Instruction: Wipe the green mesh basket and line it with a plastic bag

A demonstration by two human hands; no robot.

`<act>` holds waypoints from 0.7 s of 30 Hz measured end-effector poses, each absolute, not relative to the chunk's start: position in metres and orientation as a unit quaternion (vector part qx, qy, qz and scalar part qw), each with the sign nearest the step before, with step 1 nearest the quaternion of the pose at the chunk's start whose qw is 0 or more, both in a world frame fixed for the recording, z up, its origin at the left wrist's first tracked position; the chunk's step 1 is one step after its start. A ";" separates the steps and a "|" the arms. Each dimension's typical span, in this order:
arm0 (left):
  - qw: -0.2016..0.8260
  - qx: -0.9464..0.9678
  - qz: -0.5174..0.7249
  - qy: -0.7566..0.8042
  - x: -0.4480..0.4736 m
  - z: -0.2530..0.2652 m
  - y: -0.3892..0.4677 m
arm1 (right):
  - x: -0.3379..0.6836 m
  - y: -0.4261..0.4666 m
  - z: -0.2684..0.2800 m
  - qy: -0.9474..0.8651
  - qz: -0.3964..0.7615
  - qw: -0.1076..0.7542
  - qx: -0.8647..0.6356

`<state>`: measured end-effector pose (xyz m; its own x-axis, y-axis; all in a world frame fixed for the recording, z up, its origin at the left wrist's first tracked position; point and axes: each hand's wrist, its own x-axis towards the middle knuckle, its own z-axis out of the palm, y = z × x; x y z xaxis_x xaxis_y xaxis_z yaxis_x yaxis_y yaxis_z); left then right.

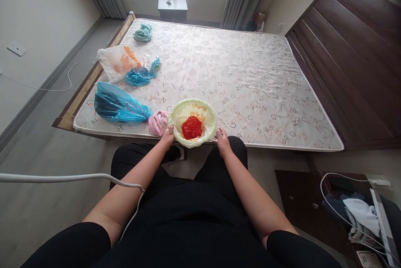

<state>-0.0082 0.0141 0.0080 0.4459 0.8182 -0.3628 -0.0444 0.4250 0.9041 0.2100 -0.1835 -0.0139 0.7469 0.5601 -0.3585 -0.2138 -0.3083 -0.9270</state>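
Basket is held between left hand and right hand.

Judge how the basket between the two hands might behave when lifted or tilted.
Probably light for its size: the basket looks thin-walled. Its wrinkled plastic liner may crease or slip. The red heap sits low inside, perhaps steadying it.

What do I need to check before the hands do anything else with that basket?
1. Left hand gripping the basket: ok, at its left side.
2. Right hand gripping too: ok, at the opposite side.
3. Red stuff inside: ok, at the bottom.
4. Pink cloth well away from the basket: not ok, it's right beside it.
5. Basket's weight resting on the mattress: cannot tell from this view.
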 end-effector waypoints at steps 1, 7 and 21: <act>0.732 0.439 0.299 0.427 -0.008 0.008 0.011 | 0.212 -0.183 -0.012 -0.056 0.376 0.604 -0.700; 0.760 0.342 0.385 0.397 -0.007 0.006 -0.002 | 0.218 -0.185 0.004 0.012 0.506 0.679 -0.532; 0.784 0.303 0.251 0.480 0.009 0.016 0.059 | 0.243 -0.190 0.044 -0.079 0.389 0.727 -0.560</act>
